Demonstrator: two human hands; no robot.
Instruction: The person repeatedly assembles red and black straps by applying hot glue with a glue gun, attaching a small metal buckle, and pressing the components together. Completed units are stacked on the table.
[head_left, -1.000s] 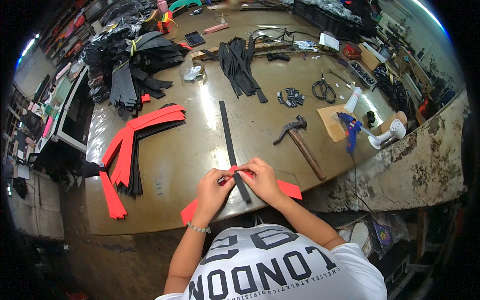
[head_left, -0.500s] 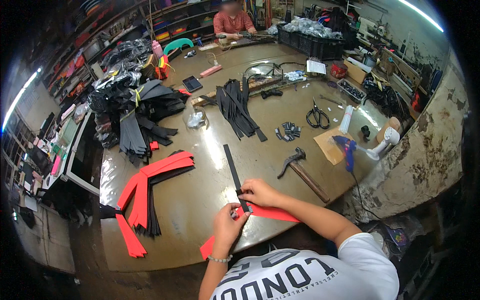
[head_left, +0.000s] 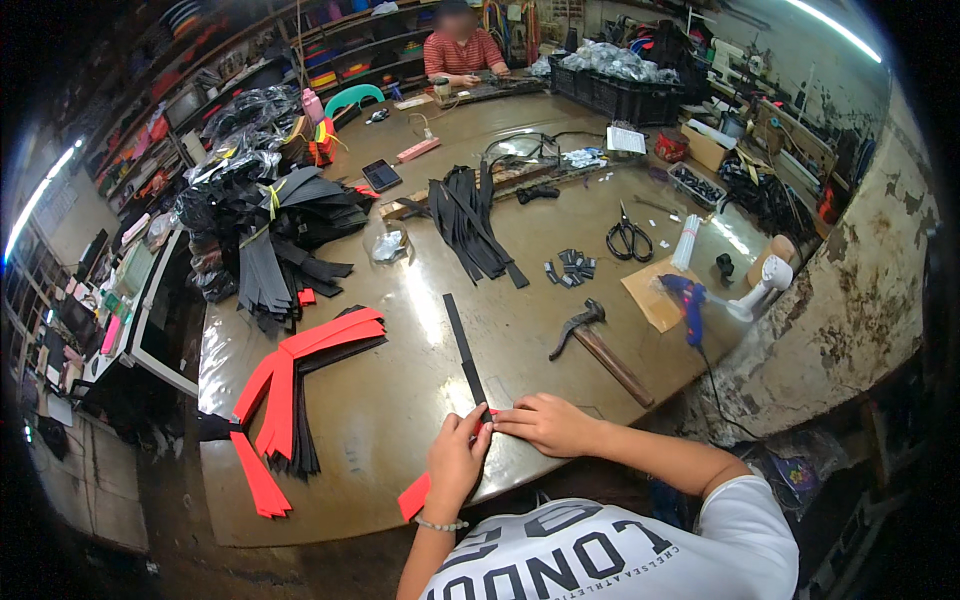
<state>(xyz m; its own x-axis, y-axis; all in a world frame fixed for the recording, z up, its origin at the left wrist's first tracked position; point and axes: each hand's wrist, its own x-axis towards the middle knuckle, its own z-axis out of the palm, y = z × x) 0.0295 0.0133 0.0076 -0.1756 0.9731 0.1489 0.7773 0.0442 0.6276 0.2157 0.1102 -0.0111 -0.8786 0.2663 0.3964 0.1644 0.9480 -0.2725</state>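
A long black strip [head_left: 459,335] lies on the table, its near end between my hands. My left hand [head_left: 455,462] is closed, thumb and fingers pinching that near end. From beneath the left hand a red strip [head_left: 413,497] sticks out toward the table edge. My right hand [head_left: 548,426] lies low on the table with its fingertips pressed together against the join. A bit of red shows right at those fingertips; the rest of the join is hidden by my fingers.
Left of my hands lies a bundle of red and black strips [head_left: 290,375]. A hammer [head_left: 610,360], glue gun [head_left: 688,300], scissors [head_left: 629,238] and small dark clips [head_left: 570,266] lie to the right. Farther off are more black strips [head_left: 465,225]; a person [head_left: 462,55] sits across the table.
My right hand has come down from the black strip to the join, lying flatter. The red length that ran out to the right under it no longer shows there.
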